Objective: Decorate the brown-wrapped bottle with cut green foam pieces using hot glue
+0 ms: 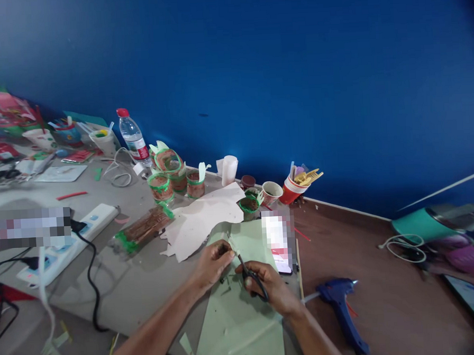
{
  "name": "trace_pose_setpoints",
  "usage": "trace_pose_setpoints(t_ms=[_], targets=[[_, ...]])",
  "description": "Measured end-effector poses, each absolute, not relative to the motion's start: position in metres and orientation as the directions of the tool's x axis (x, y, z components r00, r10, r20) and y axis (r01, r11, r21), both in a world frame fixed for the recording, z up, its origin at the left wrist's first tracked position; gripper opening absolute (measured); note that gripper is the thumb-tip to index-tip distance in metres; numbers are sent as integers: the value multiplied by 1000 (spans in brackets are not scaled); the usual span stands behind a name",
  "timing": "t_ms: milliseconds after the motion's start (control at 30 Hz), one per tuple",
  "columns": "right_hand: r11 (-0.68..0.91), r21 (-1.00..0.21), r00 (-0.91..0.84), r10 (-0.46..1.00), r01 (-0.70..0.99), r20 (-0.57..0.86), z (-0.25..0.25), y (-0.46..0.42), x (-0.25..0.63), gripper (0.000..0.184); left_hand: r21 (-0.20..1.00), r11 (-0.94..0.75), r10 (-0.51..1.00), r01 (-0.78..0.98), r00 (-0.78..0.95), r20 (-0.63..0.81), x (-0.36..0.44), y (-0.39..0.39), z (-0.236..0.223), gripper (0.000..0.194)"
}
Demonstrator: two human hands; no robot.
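My right hand [268, 284] has its fingers in the black handles of a pair of scissors [255, 283]. The blades point up and left, towards a small pale green piece of paper [233, 245]. My left hand [215, 263] pinches that piece between thumb and fingertips, close to the blades. Whether the blades touch it is too blurred to tell. Beneath both hands lies a light green sheet [245, 336], with a few small dark scraps on it. Beyond my left hand is a torn white sheet of paper [201, 216].
A lit phone [278, 244] lies right of the sheet. A blue glue gun [341, 310] rests further right. Behind stand brown-and-green craft pots [161, 188], a paper cup [271, 192], a red cup of utensils [295, 187] and a water bottle [132, 135]. A power strip [102, 216] with cables is left.
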State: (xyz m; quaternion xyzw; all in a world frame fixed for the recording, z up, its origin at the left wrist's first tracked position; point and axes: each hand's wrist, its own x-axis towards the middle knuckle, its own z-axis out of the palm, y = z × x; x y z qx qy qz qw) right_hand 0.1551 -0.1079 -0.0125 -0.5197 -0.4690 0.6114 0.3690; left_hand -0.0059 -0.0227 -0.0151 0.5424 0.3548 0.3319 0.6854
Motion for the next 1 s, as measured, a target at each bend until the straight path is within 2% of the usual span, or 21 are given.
trace_pose_setpoints(t_ms=[300, 733, 1000], targets=[[-258, -965, -184, 948, 42, -261, -19, -109, 153, 69, 964, 257, 840, -67, 508, -189, -4, -25, -14, 41], [-221, -975, -177, 959, 13, -220, -22, -113, 146, 66, 997, 75, 869, 28, 488, -79, -7, -24, -22, 26], [-217, -976, -194, 959, -23, -208, -27, -114, 145, 64, 997, 39, 864, 65, 499, -66, -8, -22, -29, 21]])
